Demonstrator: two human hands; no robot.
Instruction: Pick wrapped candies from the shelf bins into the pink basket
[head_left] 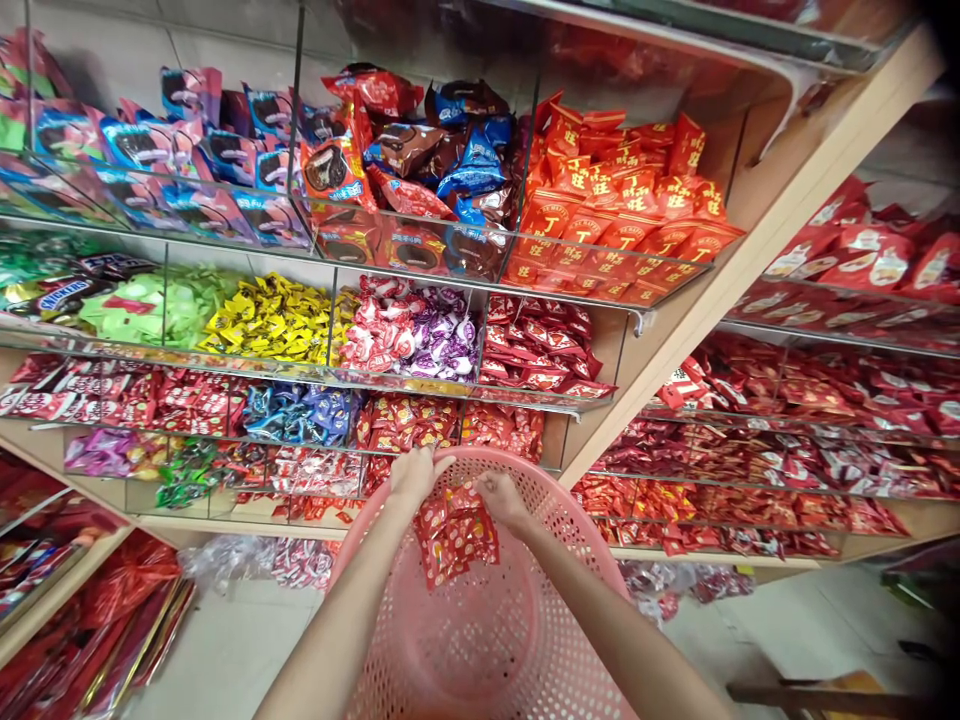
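From my remote seat I see, nearest, a round pink perforated plastic basket (480,650), its far inner wall backing a bunch of shiny red patterned packets (454,545), with my right hand (501,500) curled nearly closed, pinching their upper right edge. Left of it, my left hand (412,480) lies bent over the basket's far rim, its thumb out to the right, though I cannot tell how tightly its hidden fingers close. Beyond stand pale wooden shelves (686,300), bearing small yellow-wrapped sweets (277,320) and, farther right, glossy orange-red packets (615,210)
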